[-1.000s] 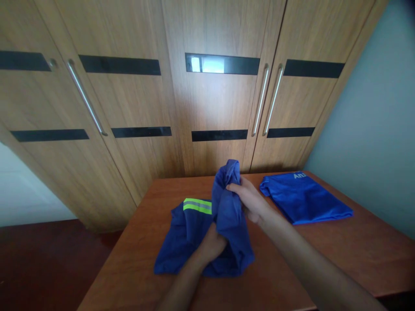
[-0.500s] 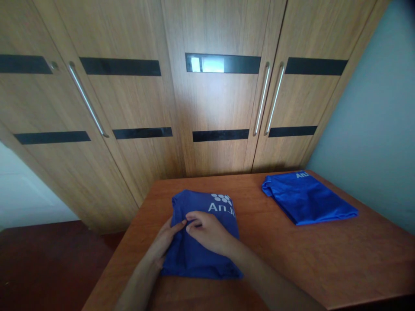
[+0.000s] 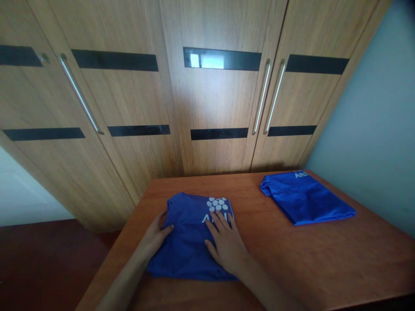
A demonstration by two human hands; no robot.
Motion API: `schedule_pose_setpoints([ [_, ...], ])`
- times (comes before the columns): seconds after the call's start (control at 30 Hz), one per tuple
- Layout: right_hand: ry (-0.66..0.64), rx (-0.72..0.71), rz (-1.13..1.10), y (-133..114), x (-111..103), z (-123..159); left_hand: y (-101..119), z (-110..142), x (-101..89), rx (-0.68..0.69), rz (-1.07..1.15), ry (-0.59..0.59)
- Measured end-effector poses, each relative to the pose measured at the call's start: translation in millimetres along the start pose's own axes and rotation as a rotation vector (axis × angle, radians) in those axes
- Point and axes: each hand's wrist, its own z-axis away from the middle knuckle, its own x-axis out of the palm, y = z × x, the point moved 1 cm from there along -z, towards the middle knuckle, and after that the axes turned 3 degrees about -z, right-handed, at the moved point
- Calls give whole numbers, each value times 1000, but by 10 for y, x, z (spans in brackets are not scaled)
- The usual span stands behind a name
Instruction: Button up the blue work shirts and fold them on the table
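Note:
On the wooden table, a folded blue cloth (image 3: 184,246) lies flat, with white lettering and a cluster of white dots near its top right corner. My right hand (image 3: 227,244) rests flat on its right side, fingers spread over part of the lettering. At the left edge is my left hand (image 3: 155,235), its thumb on top of the fabric and its other fingers along the side, partly hidden. That hand grips the edge. A second folded blue cloth (image 3: 308,198) with similar white lettering lies farther right, touched by neither hand.
The reddish-brown wooden table (image 3: 292,263) stands against a tall wooden wardrobe (image 3: 220,101) with dark strips and long metal handles. A pale wall (image 3: 366,134) borders the table's right side. Dark red floor (image 3: 48,259) shows at the left.
My right hand has moved right and spread from a curled pose near the left hand to lie flat. The near cloth looks flatter and wider, and my left hand has shifted slightly left.

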Motion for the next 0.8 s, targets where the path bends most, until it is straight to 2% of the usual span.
schedule_pose_setpoints([
  [0.07, -1, -1, 5, -1, 7, -7, 102, 67, 6, 235, -352, 175],
  [0.13, -2, -4, 7, -8, -7, -19, 256, 187, 95, 534, -702, 308],
  [0.2, -1, -6, 5, -9, -19, -22, 384, 291, 238, 811, -982, 303],
  [0.27, 2, -7, 4, 5, -23, -9, 422, 313, 371, 969, -1170, 177],
  [0.37, -5, -18, 10, 60, -34, 33, 282, 171, 457, 984, -1278, 69],
  [0.47, -12, -37, 31, 116, -68, 75, 35, -31, 448, 899, -1284, 72],
  [0.57, -3, -43, 56, 121, -91, 91, -122, -125, 452, 868, -1279, 79],
  [0.73, 14, -6, 89, 45, -24, 116, -129, -79, 498, 833, -1213, 96],
  [0.8, 31, 11, 83, 37, -2, 167, -122, -63, 477, 788, -1117, 155],
])
